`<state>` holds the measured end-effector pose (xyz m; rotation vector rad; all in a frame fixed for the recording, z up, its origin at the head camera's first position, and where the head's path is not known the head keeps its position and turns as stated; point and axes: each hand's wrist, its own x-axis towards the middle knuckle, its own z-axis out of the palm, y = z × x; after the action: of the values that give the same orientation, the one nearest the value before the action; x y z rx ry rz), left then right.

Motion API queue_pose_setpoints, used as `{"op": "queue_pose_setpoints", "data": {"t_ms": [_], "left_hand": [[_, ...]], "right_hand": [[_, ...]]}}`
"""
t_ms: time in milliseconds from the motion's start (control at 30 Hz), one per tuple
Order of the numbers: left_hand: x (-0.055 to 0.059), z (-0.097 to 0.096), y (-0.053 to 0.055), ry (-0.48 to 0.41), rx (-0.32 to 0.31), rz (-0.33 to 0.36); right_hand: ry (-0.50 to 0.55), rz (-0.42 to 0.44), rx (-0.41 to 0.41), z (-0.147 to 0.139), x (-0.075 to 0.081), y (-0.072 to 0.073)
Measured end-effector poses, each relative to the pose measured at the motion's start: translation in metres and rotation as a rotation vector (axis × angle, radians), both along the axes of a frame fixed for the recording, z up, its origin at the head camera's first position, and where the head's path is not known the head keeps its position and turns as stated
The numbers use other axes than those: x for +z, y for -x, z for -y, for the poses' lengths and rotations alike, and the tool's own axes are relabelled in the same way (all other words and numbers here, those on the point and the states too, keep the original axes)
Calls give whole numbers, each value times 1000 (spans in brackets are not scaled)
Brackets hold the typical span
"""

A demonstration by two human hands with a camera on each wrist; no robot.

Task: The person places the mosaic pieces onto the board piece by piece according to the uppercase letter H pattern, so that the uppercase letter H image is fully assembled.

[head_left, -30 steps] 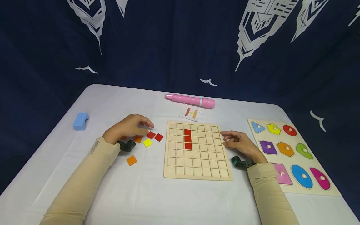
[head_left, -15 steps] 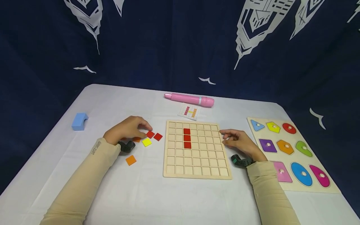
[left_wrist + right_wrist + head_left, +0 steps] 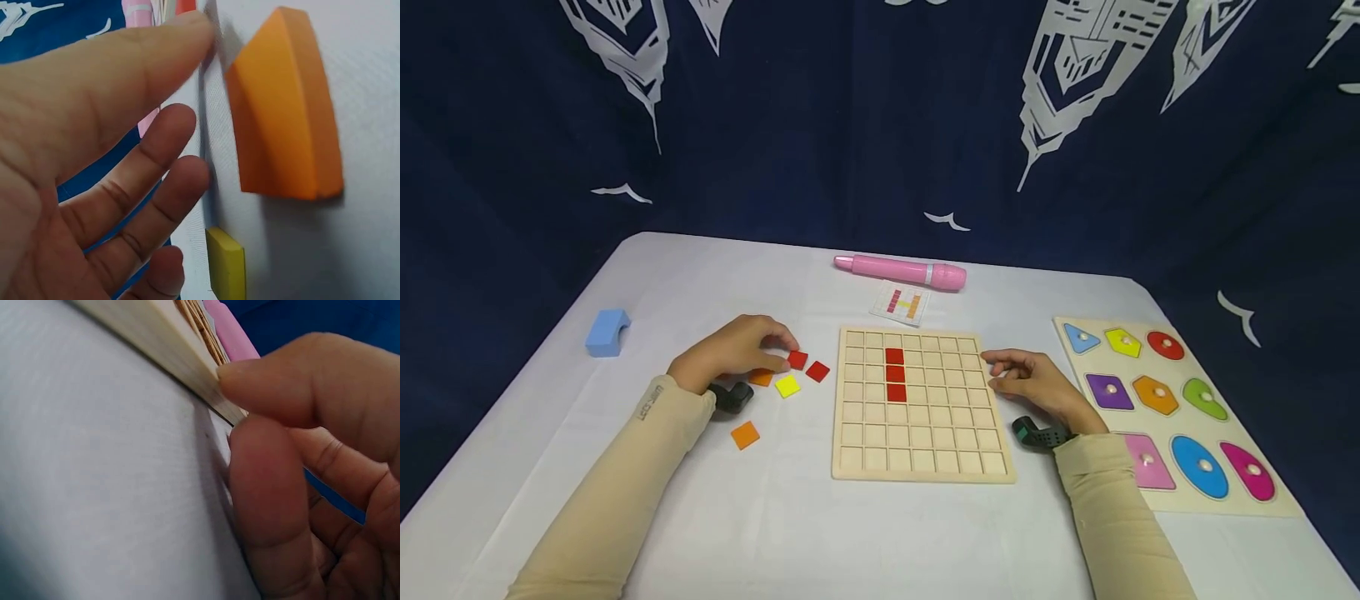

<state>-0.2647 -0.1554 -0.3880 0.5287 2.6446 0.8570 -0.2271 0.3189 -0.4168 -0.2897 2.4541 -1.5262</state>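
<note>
In the head view, my left hand [image 3: 737,346] reaches over loose square tiles left of the grid board. Its thumb and index finger pinch a red tile [image 3: 797,360]; in the left wrist view the thumb covers most of that tile. Close by lie another red tile [image 3: 817,372], a yellow tile [image 3: 787,386] and an orange tile [image 3: 761,377], partly under the hand. My right hand [image 3: 1033,383] has its fingertips at the right edge of the wooden grid board [image 3: 921,437], fingers loosely bent. Three red tiles [image 3: 896,375] stand in one column of the board.
A pattern card [image 3: 900,302] and a pink pen-like object [image 3: 900,272] lie behind the board. At right is a knobbed shape puzzle [image 3: 1165,417], partly behind the right forearm. A blue arch block [image 3: 607,332] sits far left; another orange tile [image 3: 745,435] lies nearer.
My left thumb and index finger have closed in on the red tile, which has shifted slightly away from the yellow one. The right hand stays at the board's edge. The head view has shifted slightly.
</note>
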Motion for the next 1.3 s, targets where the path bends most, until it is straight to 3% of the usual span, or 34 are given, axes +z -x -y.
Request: {"op": "queue_pose_setpoints", "data": {"t_ms": [133, 367, 567, 800, 1300], "left_hand": [[0, 0, -1, -30, -2, -38], [7, -9, -8, -108, -68, -133], [14, -24, -16, -111, -93, -177], [15, -44, -27, -101, -88, -195], [14, -70, -45, -76, -148, -240]], "right_hand": [[1, 1, -3, 0, -1, -1], [5, -1, -7, 0, -2, -2], [4, -4, -3, 0, -3, -2], [9, 1, -6, 0, -1, -1], [23, 8, -15, 0, -1, -1]]}}
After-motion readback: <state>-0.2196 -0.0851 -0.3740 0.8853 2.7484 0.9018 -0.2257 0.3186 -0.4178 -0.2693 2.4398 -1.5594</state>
